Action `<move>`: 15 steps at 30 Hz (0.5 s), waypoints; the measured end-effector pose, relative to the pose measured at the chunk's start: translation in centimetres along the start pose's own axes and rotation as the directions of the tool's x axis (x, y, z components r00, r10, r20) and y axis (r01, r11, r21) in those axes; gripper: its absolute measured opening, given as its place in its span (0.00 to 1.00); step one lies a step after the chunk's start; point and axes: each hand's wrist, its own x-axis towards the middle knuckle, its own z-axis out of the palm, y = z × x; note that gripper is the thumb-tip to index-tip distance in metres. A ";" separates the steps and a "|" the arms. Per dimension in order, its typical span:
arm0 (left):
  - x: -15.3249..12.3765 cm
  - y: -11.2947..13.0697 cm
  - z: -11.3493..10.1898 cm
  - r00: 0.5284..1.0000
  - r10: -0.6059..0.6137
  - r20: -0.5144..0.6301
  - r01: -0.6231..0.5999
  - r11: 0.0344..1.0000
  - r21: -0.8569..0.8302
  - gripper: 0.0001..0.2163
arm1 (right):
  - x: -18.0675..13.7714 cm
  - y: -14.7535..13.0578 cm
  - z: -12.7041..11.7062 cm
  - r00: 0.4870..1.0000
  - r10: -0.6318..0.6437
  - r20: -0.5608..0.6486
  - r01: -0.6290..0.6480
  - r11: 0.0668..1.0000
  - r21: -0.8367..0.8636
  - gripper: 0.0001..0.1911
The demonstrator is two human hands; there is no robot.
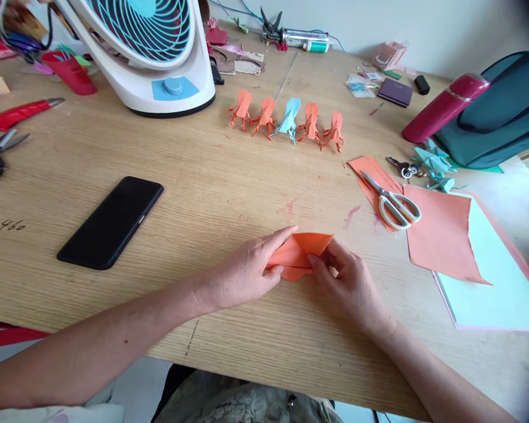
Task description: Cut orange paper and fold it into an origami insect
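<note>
A folded piece of orange paper (300, 251) lies on the wooden table (211, 176) near its front edge. My left hand (247, 270) pinches the paper's left side, with one finger stretched along its top edge. My right hand (350, 285) pinches the paper's right side with thumb and fingers. Beyond them stands a row of finished paper figures (286, 120), several orange and one light blue.
A black phone (111, 222) lies at the left. White-handled scissors (392, 202) rest on orange sheets (441, 232) at the right, beside a pale sheet stack (498, 288). A fan (150, 53), red cutter (22, 113), red bottle (445, 106) and dark bag (502, 111) stand further back.
</note>
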 end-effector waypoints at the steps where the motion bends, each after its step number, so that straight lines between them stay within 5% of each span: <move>1: 0.0 0.0 -0.1 1.000 0.003 -0.003 -0.003 1.000 -0.009 0.33 | 0.0 0.1 0.1 1.000 0.018 0.005 -0.018 0.999 0.044 0.05; 9: 0.6 -0.5 -0.8 0.993 0.106 -0.044 -0.104 0.994 0.041 0.16 | -0.2 0.2 0.6 0.992 0.067 0.103 -0.100 0.926 0.363 0.08; 15: 0.7 -0.4 -1.1 0.978 0.210 -0.019 -0.202 0.958 0.206 0.16 | -0.3 -0.2 0.6 0.996 0.081 0.041 -0.089 0.962 0.258 0.11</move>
